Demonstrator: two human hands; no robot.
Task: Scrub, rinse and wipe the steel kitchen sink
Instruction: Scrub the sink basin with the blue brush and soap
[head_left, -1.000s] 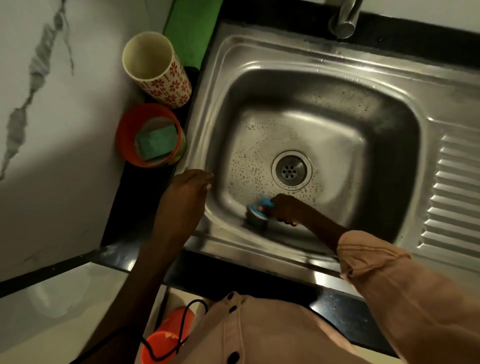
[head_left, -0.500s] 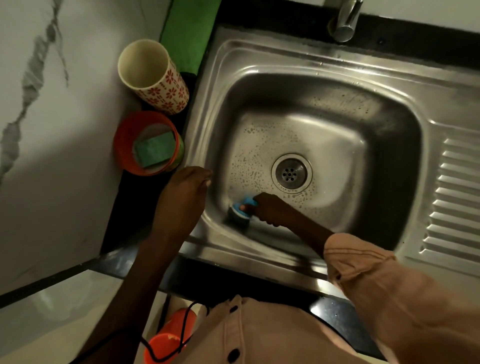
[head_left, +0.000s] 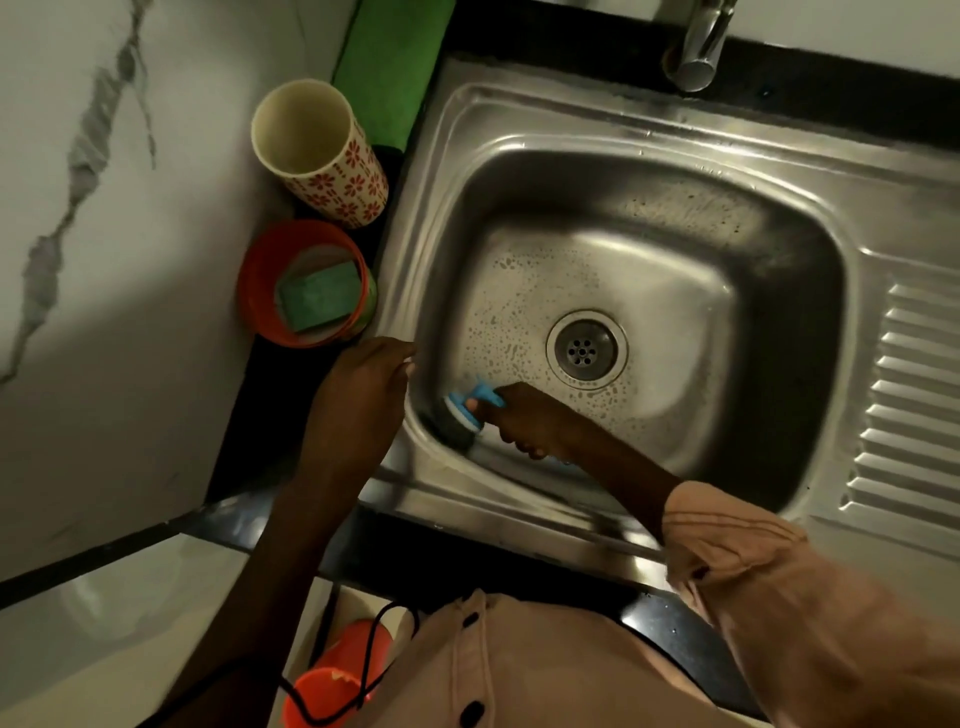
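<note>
At the left our cup (head_left: 317, 150) and tub (head_left: 306, 283) stand beside the sink (head_left: 675, 171). Our left hand (head_left: 363, 389) rests relaxed on its rim; our right hand (head_left: 524, 415) grips the scrubber (head_left: 462, 415) against the basin's near-left corner.

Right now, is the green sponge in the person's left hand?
No. The green sponge lies in the orange tub beside the sink, while the left hand rests on the sink's rim, holding nothing.

Steel sink (head_left: 597, 171) — basin floor wet, speckled with droplets around the round drain (head_left: 587, 349). Blue-handled scrubber (head_left: 465, 413) pressed into near-left corner — dark pad down.
</note>
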